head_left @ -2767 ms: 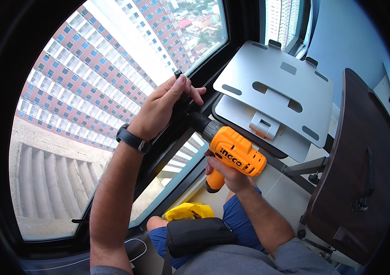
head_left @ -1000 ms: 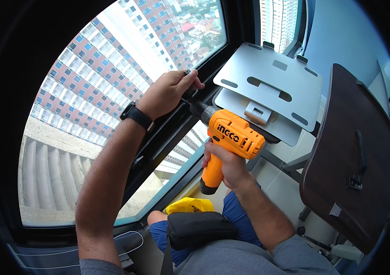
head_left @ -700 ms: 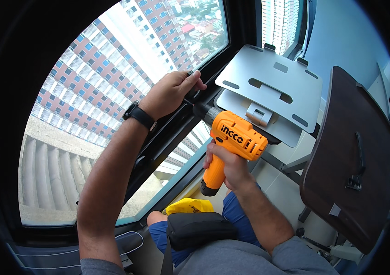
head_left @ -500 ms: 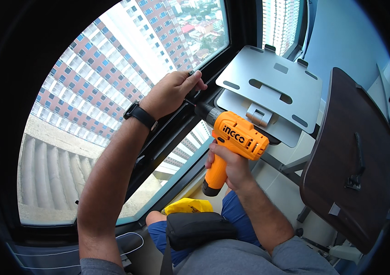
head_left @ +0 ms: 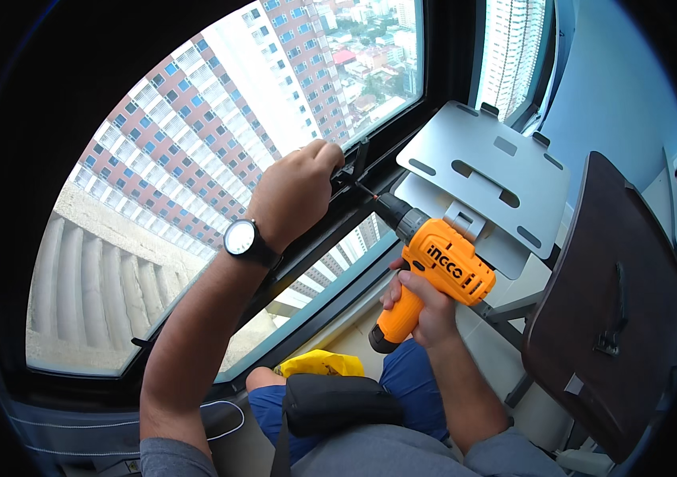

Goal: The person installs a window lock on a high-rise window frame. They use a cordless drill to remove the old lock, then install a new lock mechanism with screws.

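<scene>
Orange, the drill (head_left: 451, 258) sits in the right hand (head_left: 427, 306), fingers wrapped around its grip, its bit (head_left: 365, 190) slanting up-left to the black window frame (head_left: 329, 221) beside the left hand (head_left: 295, 192), whose curled fingers hide whether they hold anything.

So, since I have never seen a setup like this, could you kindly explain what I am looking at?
There is no machine here: these are a person's own bare hands. Every picture comes from one wide fisheye camera worn on the head, looking down, so straight edges bend. The right hand holds an orange drill, its tip pointing toward the dark window frame. The left hand is at that frame; its fingertips are hidden. Beside the drill sits a silver stand; what supports it is mostly hidden. A dark brown board stands further right, with a black fitting on it.
</scene>
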Demonstrator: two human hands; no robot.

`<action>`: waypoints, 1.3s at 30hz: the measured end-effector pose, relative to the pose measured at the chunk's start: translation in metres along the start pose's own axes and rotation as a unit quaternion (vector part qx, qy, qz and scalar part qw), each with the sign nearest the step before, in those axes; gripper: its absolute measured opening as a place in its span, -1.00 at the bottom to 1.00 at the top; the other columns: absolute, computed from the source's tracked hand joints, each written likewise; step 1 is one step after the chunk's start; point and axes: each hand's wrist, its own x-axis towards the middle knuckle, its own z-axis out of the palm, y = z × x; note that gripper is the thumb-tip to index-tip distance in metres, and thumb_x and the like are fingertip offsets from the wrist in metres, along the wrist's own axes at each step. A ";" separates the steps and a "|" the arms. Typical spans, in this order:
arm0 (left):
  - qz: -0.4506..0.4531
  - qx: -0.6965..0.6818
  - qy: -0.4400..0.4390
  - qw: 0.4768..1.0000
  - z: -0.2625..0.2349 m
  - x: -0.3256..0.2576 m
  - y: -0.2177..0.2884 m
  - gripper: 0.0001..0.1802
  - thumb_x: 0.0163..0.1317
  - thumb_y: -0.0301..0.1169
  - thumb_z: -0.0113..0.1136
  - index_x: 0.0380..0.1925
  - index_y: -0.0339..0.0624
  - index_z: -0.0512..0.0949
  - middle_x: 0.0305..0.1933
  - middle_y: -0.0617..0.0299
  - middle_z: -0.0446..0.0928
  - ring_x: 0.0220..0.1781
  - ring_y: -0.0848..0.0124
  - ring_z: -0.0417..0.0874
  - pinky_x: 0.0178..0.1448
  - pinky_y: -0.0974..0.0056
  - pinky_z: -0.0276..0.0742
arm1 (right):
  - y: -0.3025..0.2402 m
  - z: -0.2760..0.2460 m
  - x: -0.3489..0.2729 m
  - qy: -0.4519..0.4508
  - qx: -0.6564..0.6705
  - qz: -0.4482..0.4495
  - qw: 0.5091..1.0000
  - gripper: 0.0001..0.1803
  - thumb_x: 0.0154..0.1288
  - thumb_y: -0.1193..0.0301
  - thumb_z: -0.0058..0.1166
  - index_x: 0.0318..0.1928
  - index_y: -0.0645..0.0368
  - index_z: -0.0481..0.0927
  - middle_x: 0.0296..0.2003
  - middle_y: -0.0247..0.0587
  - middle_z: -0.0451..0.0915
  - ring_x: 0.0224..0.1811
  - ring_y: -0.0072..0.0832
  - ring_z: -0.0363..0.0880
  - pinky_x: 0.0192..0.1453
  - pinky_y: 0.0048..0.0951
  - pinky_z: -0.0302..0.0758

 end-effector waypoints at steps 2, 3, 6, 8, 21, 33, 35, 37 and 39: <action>0.051 0.085 -0.006 0.995 0.005 -0.009 0.000 -0.92 0.38 -0.55 0.21 -0.17 -0.18 0.61 -0.22 0.17 0.58 -0.23 0.27 0.76 -0.15 0.17 0.78 | -0.001 -0.003 -0.009 -0.005 -0.008 -0.001 1.000 -0.71 0.44 0.45 0.13 0.10 0.29 0.51 -0.47 -0.19 0.57 -0.41 -0.34 0.64 -0.12 -0.25 0.63; 0.069 0.098 -0.004 0.993 0.009 -0.010 -0.002 -0.92 0.37 -0.53 0.23 -0.16 -0.17 0.61 -0.20 0.18 0.58 -0.22 0.28 0.76 -0.16 0.20 0.78 | -0.001 -0.004 -0.013 -0.002 -0.017 0.000 1.000 -0.71 0.44 0.46 0.13 0.10 0.29 0.51 -0.47 -0.19 0.57 -0.41 -0.33 0.64 -0.11 -0.24 0.62; 0.107 0.136 -0.005 0.985 0.019 -0.011 -0.007 -0.88 0.34 -0.48 0.29 -0.14 -0.15 0.62 -0.15 0.23 0.56 -0.20 0.35 0.76 -0.20 0.30 0.79 | 0.001 -0.005 -0.024 -0.007 -0.029 -0.012 0.999 -0.71 0.45 0.47 0.10 0.12 0.29 0.50 -0.46 -0.17 0.57 -0.38 -0.32 0.64 -0.08 -0.22 0.62; 0.114 0.146 0.013 0.983 0.027 -0.008 -0.008 -0.88 0.33 -0.49 0.29 -0.15 -0.15 0.63 -0.17 0.23 0.55 -0.22 0.35 0.76 -0.21 0.29 0.79 | 0.002 -0.004 -0.029 -0.002 -0.029 -0.016 0.999 -0.70 0.45 0.48 0.09 0.13 0.30 0.49 -0.45 -0.16 0.58 -0.38 -0.32 0.64 -0.08 -0.22 0.61; 0.156 0.104 0.076 0.979 0.032 -0.005 -0.013 -0.95 0.33 -0.47 0.31 -0.26 -0.19 0.65 -0.18 0.24 0.57 -0.28 0.37 0.76 -0.26 0.27 0.75 | -0.001 -0.007 -0.034 0.003 -0.060 -0.023 0.998 -0.70 0.45 0.50 0.11 0.13 0.35 0.49 -0.45 -0.18 0.60 -0.38 -0.35 0.67 -0.10 -0.28 0.64; 0.210 -0.421 -0.038 0.881 -0.033 0.023 0.173 -0.80 0.31 -0.47 0.46 -0.07 -0.11 0.76 -0.24 0.22 0.72 -0.25 0.35 0.81 -0.17 0.28 0.74 | 0.044 -0.026 -0.019 -0.023 -0.094 -0.048 0.994 -0.69 0.49 0.45 0.19 0.17 0.21 0.54 -0.23 -0.22 0.69 -0.28 -0.47 0.72 -0.08 -0.36 0.68; 0.204 -0.433 -0.092 0.873 -0.035 0.029 0.205 -0.79 0.36 -0.43 0.42 -0.03 -0.13 0.75 -0.22 0.19 0.74 -0.25 0.31 0.82 -0.16 0.27 0.74 | 0.050 -0.029 -0.019 -0.042 -0.139 -0.047 0.988 -0.67 0.49 0.45 0.20 0.19 0.21 0.53 -0.18 -0.22 0.67 -0.28 -0.49 0.71 -0.10 -0.37 0.69; 0.181 -0.464 -0.091 0.862 -0.032 0.037 0.223 -0.77 0.38 -0.42 0.41 0.01 -0.16 0.74 -0.21 0.17 0.75 -0.27 0.31 0.81 -0.17 0.27 0.74 | 0.053 -0.030 -0.019 -0.044 -0.139 -0.044 0.988 -0.65 0.49 0.46 0.21 0.22 0.20 0.52 -0.12 -0.22 0.66 -0.29 -0.51 0.71 -0.11 -0.39 0.69; 0.135 -0.475 -0.071 0.867 -0.029 0.041 0.218 -0.75 0.40 -0.41 0.39 0.03 -0.20 0.72 -0.19 0.14 0.75 -0.24 0.28 0.80 -0.13 0.24 0.72 | 0.053 -0.030 -0.020 -0.046 -0.135 -0.043 0.989 -0.62 0.49 0.47 0.22 0.24 0.20 0.51 -0.07 -0.22 0.65 -0.29 -0.52 0.70 -0.13 -0.40 0.69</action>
